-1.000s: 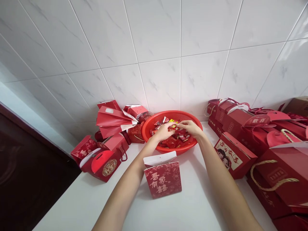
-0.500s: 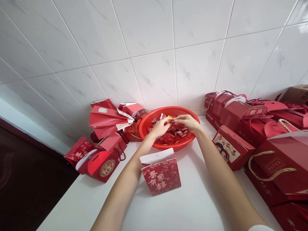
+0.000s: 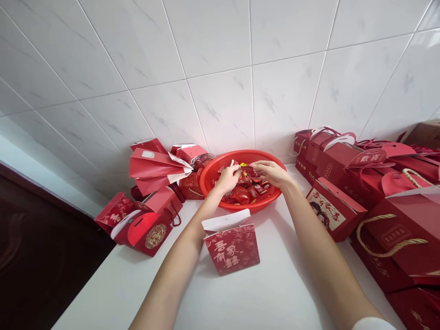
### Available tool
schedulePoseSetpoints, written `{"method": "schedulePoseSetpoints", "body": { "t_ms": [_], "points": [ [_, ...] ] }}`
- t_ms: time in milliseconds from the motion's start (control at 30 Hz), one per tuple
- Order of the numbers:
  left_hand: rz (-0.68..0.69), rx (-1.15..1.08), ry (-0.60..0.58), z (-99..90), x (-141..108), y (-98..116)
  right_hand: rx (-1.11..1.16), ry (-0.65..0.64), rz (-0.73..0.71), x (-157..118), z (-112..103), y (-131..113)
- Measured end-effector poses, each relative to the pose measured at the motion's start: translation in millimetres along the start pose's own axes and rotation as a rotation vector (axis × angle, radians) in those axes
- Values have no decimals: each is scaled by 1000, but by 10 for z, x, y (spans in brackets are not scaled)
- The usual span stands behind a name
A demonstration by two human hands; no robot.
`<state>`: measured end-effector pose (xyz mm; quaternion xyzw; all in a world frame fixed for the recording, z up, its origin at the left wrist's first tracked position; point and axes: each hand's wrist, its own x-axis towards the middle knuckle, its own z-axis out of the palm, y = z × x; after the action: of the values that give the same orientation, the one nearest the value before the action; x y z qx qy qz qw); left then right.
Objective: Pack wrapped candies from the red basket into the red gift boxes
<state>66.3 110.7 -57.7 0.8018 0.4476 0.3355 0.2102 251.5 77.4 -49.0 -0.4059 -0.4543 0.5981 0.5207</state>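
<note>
A red plastic colander basket (image 3: pixel 271 201) stands against the wall, with red-wrapped candies (image 3: pixel 240 195) heaped in it. My left hand (image 3: pixel 229 178) is over its left half, fingers pinched together; what they hold, if anything, is hidden. Over the right half, my right hand (image 3: pixel 271 173) has its fingers and thumb around a red-wrapped candy (image 3: pixel 250 170). Between my forearms an upright red gift box (image 3: pixel 233 251) with white lettering stands on the white table (image 3: pixel 275 284), its top flap raised and pale inside.
Several red gift boxes (image 3: pixel 147 229) cluster left of the basket, some with lids up, near the table's left edge. Many more boxes (image 3: pixel 343 160) with rope handles are packed along the right side. A tiled wall (image 3: pixel 220 105) rises behind.
My hands have moved slightly apart over the basket. The fingers of my right hand have spread a little, and more of the red candy shows between the hands. The view has shifted slightly.
</note>
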Motion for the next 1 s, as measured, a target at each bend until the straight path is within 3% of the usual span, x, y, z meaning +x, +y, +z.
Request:
{"method": "schedulePoseSetpoints", "body": {
  "t_ms": [167,267,400,600,733,833,900,1000],
  "points": [
    [-26,3,-62,7,-42,47,38,50,-31,34,-16,32],
    [7,83,-269,17,-56,114,31,165,-76,102,-57,93],
    [101,243,-598,100,20,219,-51,226,-84,171,-106,169],
    [89,321,-808,429,244,345,-108,340,-118,204,-111,200],
    [59,353,-868,577,257,364,-58,404,-127,205,-104,170],
    [28,369,-886,542,243,320,-26,407,-131,197,-104,140],
    [1,381,-839,463,259,266,-6,405,-139,189,-103,122],
    [-52,414,-670,330,319,172,17,400,-152,177,-94,102]
  ]
}}
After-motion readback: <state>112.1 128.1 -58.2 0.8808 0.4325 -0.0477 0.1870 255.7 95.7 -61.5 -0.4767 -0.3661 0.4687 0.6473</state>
